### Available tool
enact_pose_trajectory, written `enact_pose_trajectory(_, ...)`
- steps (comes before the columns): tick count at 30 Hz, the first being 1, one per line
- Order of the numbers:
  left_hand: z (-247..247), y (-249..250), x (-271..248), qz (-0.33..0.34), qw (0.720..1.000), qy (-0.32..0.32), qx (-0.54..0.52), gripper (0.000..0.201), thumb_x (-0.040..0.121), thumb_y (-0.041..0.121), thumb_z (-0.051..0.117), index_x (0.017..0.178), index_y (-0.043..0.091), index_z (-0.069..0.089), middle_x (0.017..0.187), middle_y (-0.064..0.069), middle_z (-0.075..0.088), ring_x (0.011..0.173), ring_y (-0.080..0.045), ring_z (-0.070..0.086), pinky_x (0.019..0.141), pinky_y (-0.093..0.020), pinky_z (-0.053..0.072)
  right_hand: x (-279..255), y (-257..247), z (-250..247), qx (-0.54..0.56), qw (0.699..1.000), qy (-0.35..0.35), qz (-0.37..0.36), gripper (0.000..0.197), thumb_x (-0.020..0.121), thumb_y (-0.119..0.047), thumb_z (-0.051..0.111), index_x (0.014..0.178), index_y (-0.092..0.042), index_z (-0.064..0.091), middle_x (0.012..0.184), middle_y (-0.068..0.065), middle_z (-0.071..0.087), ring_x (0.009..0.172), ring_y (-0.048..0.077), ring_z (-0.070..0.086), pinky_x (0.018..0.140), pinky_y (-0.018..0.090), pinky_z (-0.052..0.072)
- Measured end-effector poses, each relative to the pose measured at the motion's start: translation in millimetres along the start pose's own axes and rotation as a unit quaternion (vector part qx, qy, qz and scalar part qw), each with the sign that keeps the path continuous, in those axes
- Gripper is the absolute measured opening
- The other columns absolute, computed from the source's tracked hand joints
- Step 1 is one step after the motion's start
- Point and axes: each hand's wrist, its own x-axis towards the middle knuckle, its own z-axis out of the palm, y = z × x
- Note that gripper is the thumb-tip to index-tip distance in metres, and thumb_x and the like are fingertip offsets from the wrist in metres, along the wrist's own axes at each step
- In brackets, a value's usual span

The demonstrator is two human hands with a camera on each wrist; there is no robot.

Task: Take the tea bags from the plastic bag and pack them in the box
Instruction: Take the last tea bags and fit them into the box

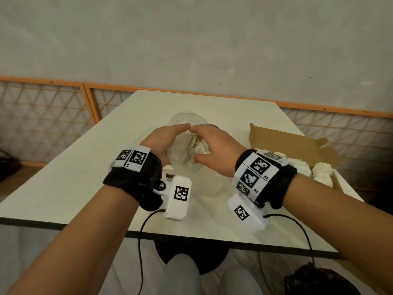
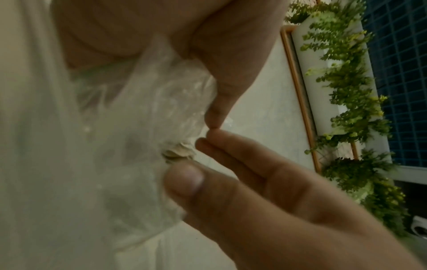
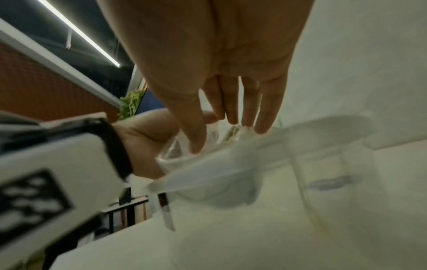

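Observation:
A clear plastic bag (image 1: 180, 158) stands at the middle of the white table (image 1: 85, 177), with pale tea bags (image 1: 200, 146) inside it. My left hand (image 1: 170, 141) is curled round the bag's left side and holds it. My right hand (image 1: 194, 145) spans the bag's mouth with straight fingers, thumb against the near side. In the right wrist view my right hand (image 3: 215, 131) points its fingers down into the bag (image 3: 208, 164). In the left wrist view its thumb and fingers bracket the tea bags (image 2: 179, 153); no grip shows. The brown cardboard box (image 1: 282, 141) lies open to the right.
White tea bags (image 1: 321, 171) lie in the box's near end by the table's right edge. Black cables (image 1: 140, 241) hang off the front edge from both wrist units. An orange-framed lattice fence (image 1: 42, 120) runs behind the table. A dark round base (image 1: 191, 258) sits under the table.

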Motion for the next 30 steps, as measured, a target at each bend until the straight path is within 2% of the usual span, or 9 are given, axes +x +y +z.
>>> enact_pose_trajectory(3, -3, -1, -2, 0.032, 0.999, -0.02, -0.037, 0.043, 0.094, 0.038, 0.053, 0.125, 0.007, 0.058, 0.116, -0.015, 0.067, 0.104, -0.029, 0.066, 0.079, -0.037, 0.055, 8, 2, -5, -0.057, 0.998, -0.01, -0.009, 0.077, 0.082, -0.026, 0.068, 0.145, -0.018, 0.024, 0.147, 0.0, 0.033, 0.133, 0.02, 0.029, 0.106, 0.028, 0.026)
enact_pose_trajectory(6, -4, -2, -4, 0.056, 0.995, -0.05, -0.064, 0.04, 0.101, 0.03, 0.041, 0.128, 0.005, 0.055, 0.121, -0.016, 0.065, 0.106, -0.028, 0.065, 0.076, -0.035, 0.057, 12, 6, -8, -0.087, 0.996, -0.017, 0.005, 0.081, 0.08, -0.027, 0.068, 0.146, -0.02, 0.022, 0.147, 0.002, 0.035, 0.13, 0.024, 0.032, 0.104, 0.033, 0.031)
enact_pose_trajectory(11, 1, -2, -1, 0.071, 0.994, -0.017, -0.079, 0.034, 0.099, 0.019, 0.044, 0.127, 0.002, 0.055, 0.12, -0.019, 0.064, 0.106, -0.031, 0.064, 0.082, -0.038, 0.054, 16, 13, -9, -0.078, 0.997, -0.013, 0.004, 0.073, 0.077, -0.026, 0.068, 0.139, -0.023, 0.031, 0.136, 0.003, 0.046, 0.117, 0.023, 0.046, 0.086, 0.024, 0.035)
enact_pose_trajectory(16, 0, -5, -3, 0.026, 0.99, -0.009, -0.137, 0.025, 0.101, 0.016, 0.043, 0.11, -0.001, 0.058, 0.098, -0.012, 0.067, 0.08, -0.018, 0.067, 0.072, -0.029, 0.055, 13, 15, -13, -0.049, 0.998, -0.016, -0.039, 0.058, 0.078, -0.026, 0.067, 0.131, -0.031, 0.043, 0.118, 0.001, 0.053, 0.097, 0.012, 0.046, 0.081, 0.022, 0.033)
enact_pose_trajectory(20, -2, -2, -8, -0.04, 0.967, -0.025, -0.249, 0.031, 0.098, 0.017, 0.048, 0.123, 0.0, 0.054, 0.118, -0.016, 0.063, 0.096, -0.027, 0.065, 0.085, -0.042, 0.054, 17, 17, -20, -0.021, 0.999, 0.025, -0.027, 0.036, 0.08, -0.019, 0.064, 0.115, -0.027, 0.058, 0.108, 0.002, 0.058, 0.088, 0.012, 0.049, 0.077, 0.02, 0.034)
enact_pose_trajectory(23, -1, 4, -16, -0.107, 0.958, -0.071, -0.256, 0.027, 0.095, 0.029, 0.054, 0.104, 0.005, 0.063, 0.1, -0.015, 0.071, 0.089, -0.03, 0.068, 0.09, -0.045, 0.048, 24, 17, -26, 0.042, 0.998, 0.054, 0.002, 0.023, 0.082, -0.009, 0.062, 0.101, -0.021, 0.067, 0.1, 0.001, 0.06, 0.079, 0.019, 0.058, 0.076, 0.03, 0.05)
enact_pose_trajectory(25, -2, 4, -17, -0.104, 0.964, -0.082, -0.231, 0.027, 0.092, 0.032, 0.057, 0.104, 0.009, 0.063, 0.095, -0.012, 0.073, 0.085, -0.028, 0.069, 0.086, -0.044, 0.05, 26, 17, -28, 0.051, 0.997, 0.049, 0.01, 0.022, 0.082, -0.008, 0.062, 0.099, -0.02, 0.068, 0.097, -0.001, 0.061, 0.078, 0.021, 0.061, 0.08, 0.032, 0.053)
enact_pose_trajectory(28, -3, 3, -18, -0.078, 0.974, -0.101, -0.189, 0.024, 0.089, 0.02, 0.059, 0.111, 0.01, 0.062, 0.098, -0.008, 0.072, 0.083, -0.023, 0.07, 0.078, -0.037, 0.055, 28, 15, -30, 0.003, 1.0, 0.019, 0.004, 0.028, 0.082, -0.019, 0.065, 0.109, -0.024, 0.066, 0.105, -0.003, 0.062, 0.093, 0.013, 0.056, 0.084, 0.021, 0.042)
enact_pose_trajectory(30, -4, 1, -17, -0.07, 0.979, -0.102, -0.164, 0.019, 0.088, 0.007, 0.055, 0.105, 0.007, 0.064, 0.097, -0.008, 0.071, 0.084, -0.022, 0.068, 0.081, -0.034, 0.053, 29, 13, -31, -0.009, 1.0, -0.001, 0.003, 0.03, 0.082, -0.019, 0.067, 0.111, -0.025, 0.066, 0.1, -0.007, 0.061, 0.089, 0.009, 0.056, 0.078, 0.016, 0.04)
